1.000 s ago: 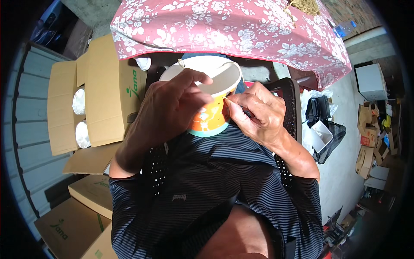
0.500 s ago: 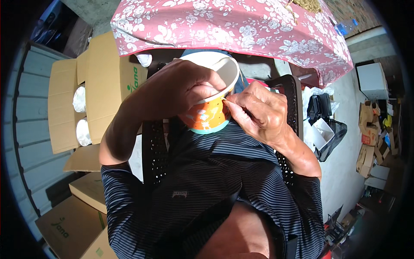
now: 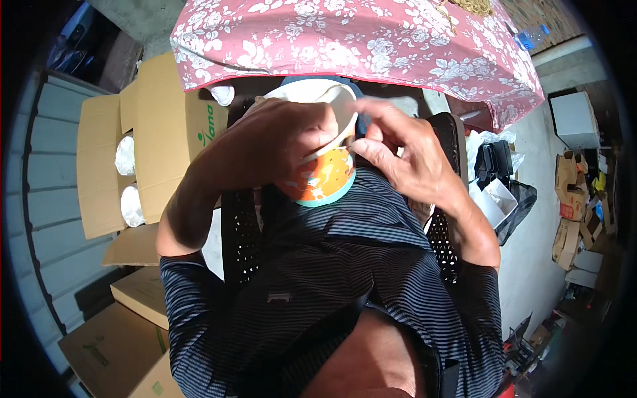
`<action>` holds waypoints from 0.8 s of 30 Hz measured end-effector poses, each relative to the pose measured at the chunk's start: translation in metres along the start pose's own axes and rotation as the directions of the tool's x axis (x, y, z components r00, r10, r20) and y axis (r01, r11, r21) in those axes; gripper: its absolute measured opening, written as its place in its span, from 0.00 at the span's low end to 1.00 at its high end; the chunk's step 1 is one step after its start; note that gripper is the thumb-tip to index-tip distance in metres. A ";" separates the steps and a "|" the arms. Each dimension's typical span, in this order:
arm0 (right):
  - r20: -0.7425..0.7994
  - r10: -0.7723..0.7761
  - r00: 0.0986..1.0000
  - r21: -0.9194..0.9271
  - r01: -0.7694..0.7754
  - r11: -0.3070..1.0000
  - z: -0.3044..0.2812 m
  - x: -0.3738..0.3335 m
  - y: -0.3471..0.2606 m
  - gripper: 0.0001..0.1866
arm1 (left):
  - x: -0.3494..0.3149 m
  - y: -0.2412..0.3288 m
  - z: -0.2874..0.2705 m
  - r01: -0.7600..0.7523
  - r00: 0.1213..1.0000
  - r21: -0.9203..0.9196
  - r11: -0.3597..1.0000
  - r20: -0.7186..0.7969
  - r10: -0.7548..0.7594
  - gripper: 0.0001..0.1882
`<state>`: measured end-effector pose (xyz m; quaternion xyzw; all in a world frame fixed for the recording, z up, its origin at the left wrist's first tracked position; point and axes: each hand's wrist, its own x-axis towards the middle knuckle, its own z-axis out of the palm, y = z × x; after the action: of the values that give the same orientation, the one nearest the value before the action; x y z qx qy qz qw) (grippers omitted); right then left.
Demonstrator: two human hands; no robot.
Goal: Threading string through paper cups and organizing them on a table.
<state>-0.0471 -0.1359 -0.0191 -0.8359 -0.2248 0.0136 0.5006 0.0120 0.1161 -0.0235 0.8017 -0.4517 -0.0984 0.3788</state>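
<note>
A large paper tub [image 3: 322, 182], orange with a teal base and white inside, sits tilted on my lap. My left hand [image 3: 292, 129] is closed on its near rim, fingers curled over the edge. A pale strand, perhaps a cord, shows inside the tub near the far right wall. My right hand [image 3: 405, 146] is at the tub's right rim, thumb and forefinger apart. The forefinger is blurred above the rim, and the thumb tip is beside the outer wall, near a small dark spot and a thin white line that I cannot make out.
Ahead stands a table with a pink floral cloth [image 3: 312, 46], a bundle of tan fibre [image 3: 472, 6] on it. Open cardboard boxes [image 3: 159, 132] stand at left, more cartons [image 3: 106, 345] below them. A dark chair [image 3: 451, 132] surrounds me. Bags and a white container [image 3: 499, 200] are at right.
My right thumb and forefinger have parted from a pinch at the rim, the forefinger lifting up and away. My left hand and the tub stay nearly in place.
</note>
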 end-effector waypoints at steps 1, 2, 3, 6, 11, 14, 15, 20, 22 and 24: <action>0.089 0.085 0.992 0.015 -0.086 0.996 -0.006 0.005 0.000 0.16 | 0.002 0.003 -0.003 -0.007 1.000 0.003 1.000 0.008 0.007 0.04; 0.106 0.076 0.991 0.034 -0.080 0.996 -0.006 0.007 0.005 0.14 | 0.001 0.010 -0.006 0.128 0.990 -0.093 0.987 -0.048 -0.133 0.04; 0.125 0.067 0.990 0.053 -0.074 0.996 -0.005 0.007 0.010 0.13 | 0.003 0.013 -0.008 0.255 0.957 -0.194 0.947 -0.089 -0.276 0.05; 0.097 0.015 0.995 0.053 -0.021 0.998 0.003 0.004 0.011 0.11 | 0.004 0.009 -0.004 0.123 0.957 -0.502 0.856 -0.168 -0.237 0.06; 0.140 0.071 0.988 -0.021 -0.069 0.997 -0.001 0.000 0.000 0.16 | 0.019 0.007 0.022 -0.107 0.969 -0.636 0.764 -0.238 -0.062 0.05; 0.069 0.071 0.995 -0.030 -0.069 0.997 -0.013 -0.007 -0.003 0.19 | 0.022 0.010 0.024 -0.038 0.977 -0.458 0.888 -0.204 -0.064 0.05; 0.053 0.110 0.993 0.038 -0.112 0.993 -0.019 -0.008 -0.008 0.18 | 0.023 0.012 0.028 -0.008 0.972 -0.557 0.831 -0.201 -0.125 0.06; 0.028 -0.266 0.964 -0.097 0.267 0.959 -0.045 -0.001 -0.020 0.11 | 0.027 0.012 0.024 -0.015 0.984 -0.584 0.811 -0.153 -0.092 0.08; 0.112 -0.306 0.945 -0.136 0.320 0.938 -0.050 0.005 -0.028 0.06 | 0.028 0.015 0.019 0.057 0.991 -0.572 0.818 -0.064 -0.115 0.09; 0.152 -0.355 0.922 -0.161 0.378 0.912 -0.050 0.012 -0.028 0.05 | 0.030 0.012 0.020 0.083 0.994 -0.556 0.827 -0.010 -0.106 0.10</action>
<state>-0.0344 -0.1613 0.0319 -0.8198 -0.4074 -0.0521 0.3990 0.0109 0.0779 -0.0236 0.6806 -0.3559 -0.2276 0.5987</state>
